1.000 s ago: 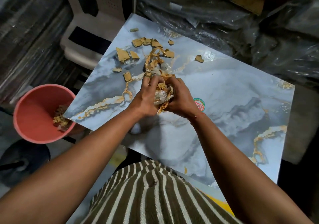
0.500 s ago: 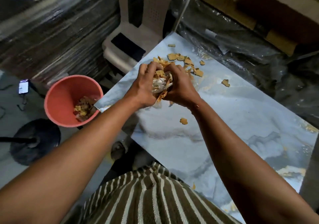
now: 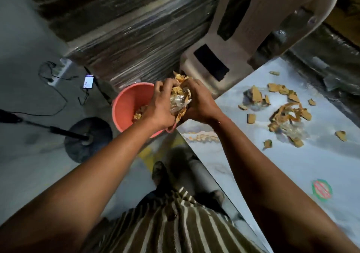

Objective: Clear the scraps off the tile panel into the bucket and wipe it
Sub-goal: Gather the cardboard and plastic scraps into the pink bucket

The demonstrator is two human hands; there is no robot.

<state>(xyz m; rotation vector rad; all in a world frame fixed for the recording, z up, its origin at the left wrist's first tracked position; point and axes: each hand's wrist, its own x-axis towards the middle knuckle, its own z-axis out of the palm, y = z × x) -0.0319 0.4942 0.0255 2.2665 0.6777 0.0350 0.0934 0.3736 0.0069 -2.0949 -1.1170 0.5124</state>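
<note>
Nearest below the hands: a striped brown-and-cream garment (image 3: 175,219), and past its hem a dark shoe (image 3: 158,172) on grey floor (image 3: 25,174).

Left hand (image 3: 158,104) and right hand (image 3: 199,101) are cupped together, fingers curled round a bundle of scraps (image 3: 180,97), tan cardboard bits mixed with crinkled clear film. Both hands grip it; the bundle is held between the palms.

Directly under and behind the left hand: pink bucket (image 3: 128,104), on the floor, with tan scraps already lying inside. The bundle sits over the bucket's right rim.

Right of the right hand: tile panel (image 3: 303,167), marble-patterned, grey-blue with gold veining, its corner just beside the bucket. Loose scraps (image 3: 286,114) lie on it well right of the hands, in scattered clusters. A round red-and-green sticker (image 3: 321,189) sits nearer the right forearm.

Left of the left hand: round black stand base (image 3: 87,138). Farther left, a lit phone (image 3: 88,81) with cables on the floor.

Beyond the hands: a pale plastic chair (image 3: 253,44), and a stack wrapped in shiny film (image 3: 136,30).
</note>
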